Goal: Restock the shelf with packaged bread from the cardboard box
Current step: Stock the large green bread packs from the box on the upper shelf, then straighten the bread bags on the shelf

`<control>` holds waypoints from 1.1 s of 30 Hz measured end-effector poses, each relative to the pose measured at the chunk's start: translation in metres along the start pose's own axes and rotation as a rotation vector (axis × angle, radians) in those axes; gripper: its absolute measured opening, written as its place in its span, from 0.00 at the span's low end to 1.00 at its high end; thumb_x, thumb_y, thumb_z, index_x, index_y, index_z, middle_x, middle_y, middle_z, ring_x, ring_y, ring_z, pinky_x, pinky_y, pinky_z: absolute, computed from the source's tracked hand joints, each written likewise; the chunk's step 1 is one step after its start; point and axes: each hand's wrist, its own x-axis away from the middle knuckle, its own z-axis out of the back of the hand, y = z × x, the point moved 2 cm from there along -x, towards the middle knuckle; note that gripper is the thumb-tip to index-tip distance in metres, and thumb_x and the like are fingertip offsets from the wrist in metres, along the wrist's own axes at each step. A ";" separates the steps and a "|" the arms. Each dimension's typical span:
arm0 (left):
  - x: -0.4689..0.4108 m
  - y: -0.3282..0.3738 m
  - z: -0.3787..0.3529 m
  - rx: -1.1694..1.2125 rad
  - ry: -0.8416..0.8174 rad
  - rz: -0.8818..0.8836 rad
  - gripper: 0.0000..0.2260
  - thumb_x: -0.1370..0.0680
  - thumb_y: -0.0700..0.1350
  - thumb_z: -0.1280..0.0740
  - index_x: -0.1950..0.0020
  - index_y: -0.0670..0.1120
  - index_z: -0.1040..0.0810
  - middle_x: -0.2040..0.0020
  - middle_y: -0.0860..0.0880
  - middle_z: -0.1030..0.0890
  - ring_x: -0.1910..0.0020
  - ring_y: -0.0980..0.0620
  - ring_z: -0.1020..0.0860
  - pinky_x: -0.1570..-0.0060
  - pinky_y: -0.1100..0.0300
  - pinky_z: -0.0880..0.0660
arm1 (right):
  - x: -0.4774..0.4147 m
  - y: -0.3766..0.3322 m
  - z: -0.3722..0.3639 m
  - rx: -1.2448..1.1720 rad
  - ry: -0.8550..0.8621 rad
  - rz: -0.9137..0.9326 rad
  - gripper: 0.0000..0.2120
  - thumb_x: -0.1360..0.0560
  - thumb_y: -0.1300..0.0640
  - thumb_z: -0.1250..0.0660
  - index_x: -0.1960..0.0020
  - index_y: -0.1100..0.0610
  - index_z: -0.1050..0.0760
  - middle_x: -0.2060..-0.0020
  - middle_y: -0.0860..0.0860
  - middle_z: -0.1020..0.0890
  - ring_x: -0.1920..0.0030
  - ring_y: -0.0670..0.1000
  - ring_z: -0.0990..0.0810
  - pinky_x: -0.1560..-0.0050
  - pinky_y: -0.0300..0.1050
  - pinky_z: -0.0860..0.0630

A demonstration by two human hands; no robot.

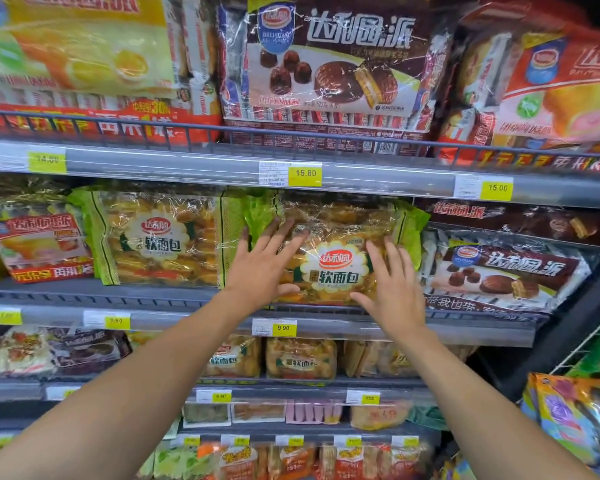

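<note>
1. A clear bag of soft bread [335, 261] with green ends stands face-out on the middle shelf [174, 295]. Its scalloped round label shows the red 达利园 logo above the dark green characters 软面包.
2. The left hand [262, 268] lies flat on the bag's left half. Its fingers are straight and spread, the thumb is near the lower edge, and it grips nothing.
3. The right hand [394, 292] lies flat on the bag's right half. Its fingers are also straight and fanned, and the thumb points toward the label.
4. Just to the left stands a second bread bag [156, 240] with the same 达利园 软面包 print. The green ends of the two bags meet.
5. Just to the right leans a chocolate pie bag [499, 271] reading 达利园·派, with pictures of round chocolate-coated pies.
6. At the far left of the same shelf sits a red pie bag [39, 244], also headed 达利园·派.
7. On the shelf above, a large chocolate pie pack [329, 57] carries 达利园·派 in white and a blue badge reading DALIYUAN.
8. Under that pack, the yellow 15.80 tag [305, 173] sits on the rail. Farther right is the 15.00 tag [497, 188].
9. Below the hands, the 9.90 tag [284, 328] hangs over smaller bread packs [300, 358] marked 软面包.
10. The tags lower down are too blurred to read.
</note>
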 end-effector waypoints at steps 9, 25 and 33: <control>0.028 0.004 0.008 0.050 0.049 -0.071 0.38 0.23 0.67 0.38 0.19 0.59 0.52 0.17 0.50 0.48 0.19 0.45 0.49 0.26 0.31 0.45 | 0.015 -0.002 0.007 -0.036 -0.015 0.012 0.50 0.31 0.35 0.28 0.19 0.42 0.54 0.19 0.51 0.50 0.20 0.58 0.51 0.28 0.73 0.44; 0.176 -0.007 -0.049 0.137 0.014 -0.034 0.23 0.22 0.56 0.32 0.28 0.55 0.30 0.21 0.49 0.37 0.22 0.47 0.38 0.25 0.47 0.40 | 0.110 -0.038 -0.041 -0.148 0.019 0.096 0.36 0.26 0.39 0.31 0.22 0.48 0.39 0.22 0.53 0.39 0.23 0.57 0.40 0.25 0.62 0.40; 0.228 -0.053 -0.082 0.223 -0.176 0.072 0.25 0.21 0.59 0.35 0.25 0.56 0.33 0.22 0.51 0.35 0.27 0.46 0.31 0.35 0.48 0.28 | 0.157 -0.079 -0.079 -0.227 -0.071 0.111 0.30 0.25 0.44 0.30 0.26 0.47 0.32 0.25 0.50 0.34 0.27 0.54 0.34 0.29 0.56 0.35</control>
